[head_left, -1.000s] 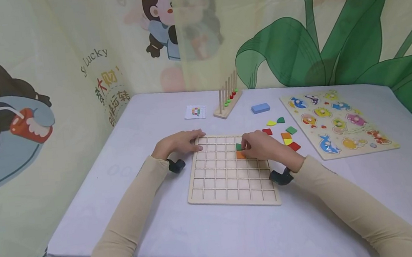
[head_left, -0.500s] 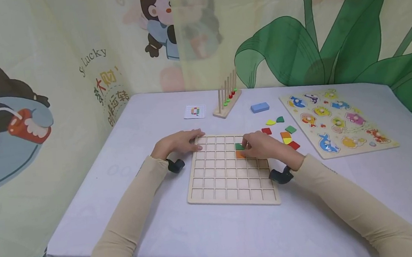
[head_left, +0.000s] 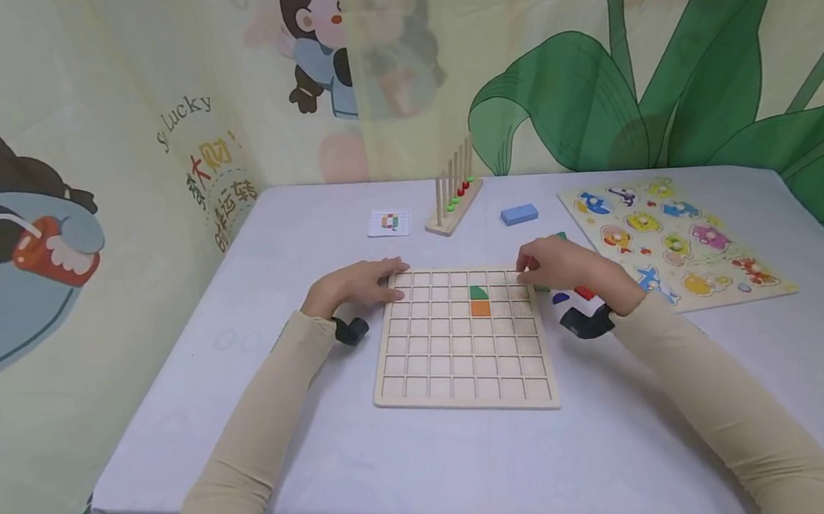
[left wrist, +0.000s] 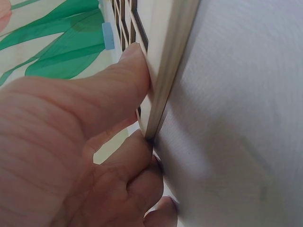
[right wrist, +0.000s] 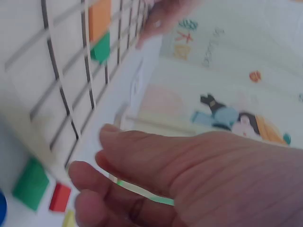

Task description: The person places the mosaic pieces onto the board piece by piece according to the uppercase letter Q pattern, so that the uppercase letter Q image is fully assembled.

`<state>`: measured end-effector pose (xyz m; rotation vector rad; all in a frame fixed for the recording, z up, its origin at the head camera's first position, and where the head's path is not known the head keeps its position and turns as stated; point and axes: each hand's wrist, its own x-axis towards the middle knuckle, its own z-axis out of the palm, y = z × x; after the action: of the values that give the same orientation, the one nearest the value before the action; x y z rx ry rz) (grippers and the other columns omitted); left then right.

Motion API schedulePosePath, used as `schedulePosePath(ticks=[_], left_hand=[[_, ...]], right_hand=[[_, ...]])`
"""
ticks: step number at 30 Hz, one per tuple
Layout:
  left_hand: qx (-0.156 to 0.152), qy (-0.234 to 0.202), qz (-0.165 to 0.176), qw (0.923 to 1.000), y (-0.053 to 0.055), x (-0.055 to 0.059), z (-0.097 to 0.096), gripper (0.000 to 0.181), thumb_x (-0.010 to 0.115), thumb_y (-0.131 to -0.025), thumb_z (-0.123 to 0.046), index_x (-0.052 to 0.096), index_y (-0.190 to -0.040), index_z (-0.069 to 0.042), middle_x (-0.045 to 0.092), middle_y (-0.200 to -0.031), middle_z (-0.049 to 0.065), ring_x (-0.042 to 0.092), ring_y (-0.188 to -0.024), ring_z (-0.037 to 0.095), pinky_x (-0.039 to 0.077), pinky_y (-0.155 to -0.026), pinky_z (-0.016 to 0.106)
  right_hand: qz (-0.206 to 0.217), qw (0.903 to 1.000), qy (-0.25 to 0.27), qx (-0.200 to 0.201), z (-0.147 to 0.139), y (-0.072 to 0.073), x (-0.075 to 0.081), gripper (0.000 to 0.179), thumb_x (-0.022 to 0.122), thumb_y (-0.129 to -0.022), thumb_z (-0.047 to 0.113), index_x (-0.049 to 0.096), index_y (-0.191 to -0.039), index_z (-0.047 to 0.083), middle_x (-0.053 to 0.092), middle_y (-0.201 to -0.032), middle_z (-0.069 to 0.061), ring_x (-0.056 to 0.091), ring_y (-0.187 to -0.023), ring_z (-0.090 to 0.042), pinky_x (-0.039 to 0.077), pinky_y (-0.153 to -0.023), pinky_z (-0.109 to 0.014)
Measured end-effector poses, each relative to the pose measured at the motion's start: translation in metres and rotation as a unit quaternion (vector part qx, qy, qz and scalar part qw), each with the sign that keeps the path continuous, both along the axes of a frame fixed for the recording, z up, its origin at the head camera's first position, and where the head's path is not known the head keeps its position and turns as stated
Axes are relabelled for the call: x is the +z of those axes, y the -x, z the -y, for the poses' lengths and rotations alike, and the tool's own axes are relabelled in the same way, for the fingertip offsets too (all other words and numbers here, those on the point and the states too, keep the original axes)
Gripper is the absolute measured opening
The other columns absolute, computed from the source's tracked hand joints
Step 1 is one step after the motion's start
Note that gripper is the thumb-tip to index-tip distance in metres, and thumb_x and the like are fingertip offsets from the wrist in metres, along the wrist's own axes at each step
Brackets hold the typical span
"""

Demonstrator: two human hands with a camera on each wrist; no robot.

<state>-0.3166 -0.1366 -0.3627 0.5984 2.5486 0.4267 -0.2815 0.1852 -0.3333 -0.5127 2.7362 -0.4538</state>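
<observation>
left hand gripping grid board, right hand near far corner

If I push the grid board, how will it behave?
The board looks stiff: flat, with straight wooden edges. Lying flat on the cloth, it would likely slide rather than tip. The orange tile and green tile sit in its grid, so they'd probably travel along.
</observation>
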Motion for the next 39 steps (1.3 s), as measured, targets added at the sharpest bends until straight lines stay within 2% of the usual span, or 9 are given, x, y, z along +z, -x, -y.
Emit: schedulePosePath(ticks=[3,9,14,19,31,39], left_hand=[[0.001,-0.002,0.001,1.0,0.0,0.0,0.0,0.062,0.056,-0.099,-0.036,0.032,-0.154,-0.018,0.017,-0.164,0.005,0.016,-0.151,0.027,0.016,-0.122,0.047],[0.0,0.0,0.001,1.0,-0.001,0.001,0.0,0.062,0.055,-0.099,-0.035,0.032,-0.154,-0.019,0.017,-0.164,0.005,0.016,-0.151,0.028,0.016,-0.121,0.048],[0.0,-0.001,0.001,1.0,-0.002,0.001,0.0,0.061,0.056,-0.099,-0.034,0.032,-0.153,-0.018,0.018,-0.164,0.005,0.016,-0.15,0.028,0.016,-0.121,0.047],[0.001,-0.001,0.002,1.0,-0.002,0.001,0.0,0.061,0.055,-0.099,-0.034,0.032,-0.154,-0.018,0.017,-0.164,0.004,0.015,-0.151,0.027,0.015,-0.122,0.046],[0.003,-0.002,0.002,1.0,-0.001,0.0,0.0,0.062,0.055,-0.099,-0.035,0.032,-0.154,-0.02,0.017,-0.164,0.003,0.016,-0.151,0.027,0.016,-0.122,0.046],[0.004,-0.001,0.004,1.0,0.0,0.0,0.0,0.062,0.055,-0.099,-0.036,0.031,-0.154,-0.02,0.017,-0.164,0.002,0.015,-0.151,0.026,0.016,-0.122,0.047]], right_hand=[[0.013,0.9998,-0.008,-0.013,-0.017,0.004,0.004,0.026,0.06,-0.096,0.014,0.062,-0.116,-0.003,0.063,-0.106,-0.021,0.057,-0.092,-0.03,0.054,-0.077,-0.035],[0.01,0.997,-0.048,-0.059,-0.039,0.012,0.002,0.027,0.061,-0.094,0.01,0.06,-0.116,-0.005,0.062,-0.112,-0.026,0.055,-0.096,-0.036,0.051,-0.079,-0.041],[0.027,0.9919,-0.079,-0.095,-0.046,0.017,-0.004,0.027,0.062,-0.094,0.01,0.061,-0.116,-0.005,0.062,-0.106,-0.023,0.052,-0.096,-0.035,0.047,-0.077,-0.04],[0.045,0.9869,-0.099,-0.119,-0.05,0.02,-0.008,0.026,0.062,-0.089,0.0,0.062,-0.114,-0.005,0.059,-0.11,-0.025,0.051,-0.096,-0.035,0.05,-0.075,-0.037],[0.041,0.9886,-0.091,-0.113,-0.057,0.024,-0.011,0.027,0.064,-0.089,0.001,0.059,-0.113,-0.01,0.06,-0.102,-0.024,0.052,-0.092,-0.034,0.051,-0.081,-0.041],[0.04,0.992,-0.058,-0.104,-0.061,0.022,-0.008,0.024,0.065,-0.088,0.001,0.06,-0.109,-0.011,0.061,-0.1,-0.024,0.053,-0.092,-0.036,0.051,-0.083,-0.045]])
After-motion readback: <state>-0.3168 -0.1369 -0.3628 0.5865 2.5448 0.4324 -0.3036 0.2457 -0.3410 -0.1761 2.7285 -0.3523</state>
